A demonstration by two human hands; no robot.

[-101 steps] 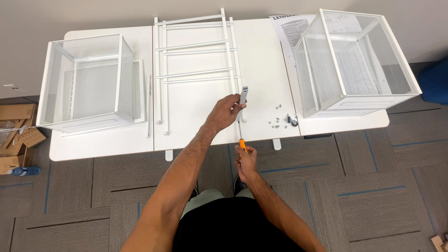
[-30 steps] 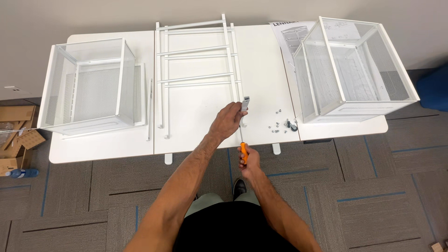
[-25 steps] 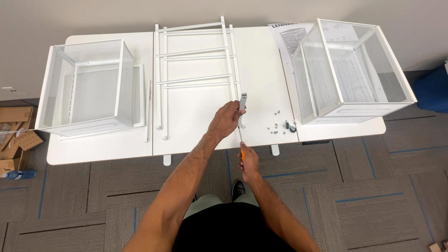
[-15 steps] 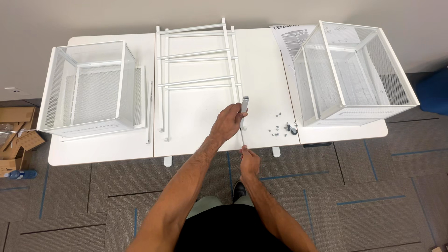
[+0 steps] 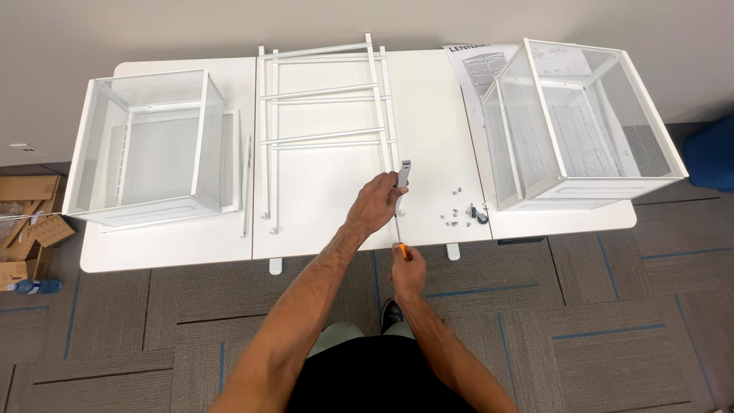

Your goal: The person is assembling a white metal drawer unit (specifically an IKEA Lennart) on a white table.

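Left hand clamps the small grey bracket at the white frame's near right leg; right hand grips the orange-handled screwdriver off the desk's near edge. Frame looks light, stiff; hold its rails.

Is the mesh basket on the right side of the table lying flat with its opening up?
No, the right mesh basket is tipped onto its side on the table, its opening not facing up.
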